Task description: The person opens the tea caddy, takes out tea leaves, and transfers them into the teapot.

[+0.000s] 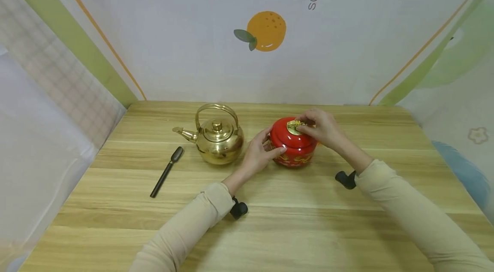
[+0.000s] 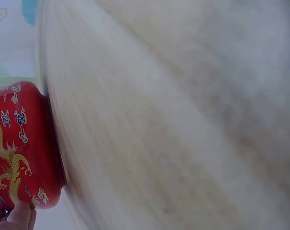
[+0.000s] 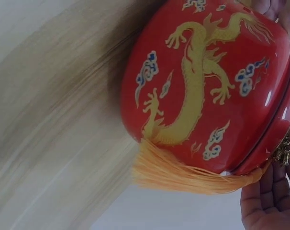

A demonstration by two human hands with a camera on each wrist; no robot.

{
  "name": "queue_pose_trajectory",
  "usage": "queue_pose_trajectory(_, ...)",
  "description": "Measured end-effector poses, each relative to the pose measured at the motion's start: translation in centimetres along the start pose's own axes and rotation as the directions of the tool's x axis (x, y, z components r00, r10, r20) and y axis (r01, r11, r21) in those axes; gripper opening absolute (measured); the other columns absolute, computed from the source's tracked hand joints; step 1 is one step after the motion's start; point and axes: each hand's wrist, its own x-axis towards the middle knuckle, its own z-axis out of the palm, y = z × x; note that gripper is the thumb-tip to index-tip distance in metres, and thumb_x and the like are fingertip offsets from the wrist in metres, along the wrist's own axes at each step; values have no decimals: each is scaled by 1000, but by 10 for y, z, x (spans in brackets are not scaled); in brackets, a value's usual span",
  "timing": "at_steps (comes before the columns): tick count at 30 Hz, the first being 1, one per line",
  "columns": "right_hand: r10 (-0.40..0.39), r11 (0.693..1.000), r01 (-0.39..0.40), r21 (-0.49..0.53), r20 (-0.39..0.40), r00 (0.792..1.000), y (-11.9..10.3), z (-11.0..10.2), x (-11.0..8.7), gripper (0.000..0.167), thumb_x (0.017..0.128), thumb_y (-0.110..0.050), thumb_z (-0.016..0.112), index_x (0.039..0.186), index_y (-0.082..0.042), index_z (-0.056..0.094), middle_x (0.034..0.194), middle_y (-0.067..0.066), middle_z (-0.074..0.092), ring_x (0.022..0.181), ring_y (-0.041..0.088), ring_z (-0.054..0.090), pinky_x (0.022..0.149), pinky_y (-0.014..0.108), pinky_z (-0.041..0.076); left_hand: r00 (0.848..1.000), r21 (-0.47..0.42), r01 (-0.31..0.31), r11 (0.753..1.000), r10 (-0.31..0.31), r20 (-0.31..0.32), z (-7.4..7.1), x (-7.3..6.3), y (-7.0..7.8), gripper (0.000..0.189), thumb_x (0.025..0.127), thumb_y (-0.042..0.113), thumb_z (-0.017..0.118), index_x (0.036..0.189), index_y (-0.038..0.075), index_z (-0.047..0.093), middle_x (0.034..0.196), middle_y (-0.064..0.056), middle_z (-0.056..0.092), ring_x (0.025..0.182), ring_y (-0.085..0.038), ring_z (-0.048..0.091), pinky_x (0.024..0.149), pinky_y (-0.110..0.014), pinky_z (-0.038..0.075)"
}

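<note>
A red lidded jar (image 1: 295,158) with gold dragon patterns stands on the wooden table. My left hand (image 1: 257,152) grips its left side, thumb at the front and fingers reaching behind. With its thumb and fingers, my right hand (image 1: 323,128) pinches the ornate gold knob (image 1: 295,126) on top of the red lid (image 1: 281,132). The lid sits on the jar, with a dark seam showing below it in the right wrist view. There a yellow-orange tassel (image 3: 183,172) hangs along the jar's side. The left wrist view catches only the jar's lower part (image 2: 30,143) and some fingertips (image 2: 20,213).
To the left of the jar stands a shiny brass teapot (image 1: 219,147), its spout facing left. A dark, slim scoop (image 1: 166,174) lies on the table (image 1: 127,212) beyond it. Behind the table's far edge hangs a white cloth (image 1: 185,57) with fruit prints.
</note>
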Motion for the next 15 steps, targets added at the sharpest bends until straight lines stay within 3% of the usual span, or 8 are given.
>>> queue_pose_trajectory(6,-36,997,39,63,-44,998,10,-1,-4,28,83,-2,70,108,8,64,104,23,66,94,35,63,82,48,55,1000,60,11,998,-11,-3,-3,4,0,72,81,14,75,142,4,38,140,-14,48,126,-23,49,98,-28,47)
queue_pose_trajectory(11,-40,996,51,78,-133,990,18,-8,-19,31,84,2,67,113,11,60,105,28,65,97,39,60,82,52,53,1000,197,-6,980,5,4,-8,4,3,73,82,22,74,143,7,38,140,-11,48,129,-23,46,104,-35,43)
queue_pose_trajectory(14,-37,997,49,64,-174,984,19,-15,-30,32,85,1,65,115,10,59,108,27,64,99,38,60,82,49,52,1000,267,-20,964,15,20,-13,1,9,75,83,26,73,145,7,34,146,-11,42,132,-27,41,106,-39,40)
queue_pose_trajectory(15,-41,997,52,56,-186,982,19,-17,-34,32,86,1,65,116,9,59,109,26,64,100,37,60,83,41,54,999,284,-27,958,21,26,-16,-1,11,75,84,28,72,145,7,34,147,-11,40,133,-28,41,106,-40,41)
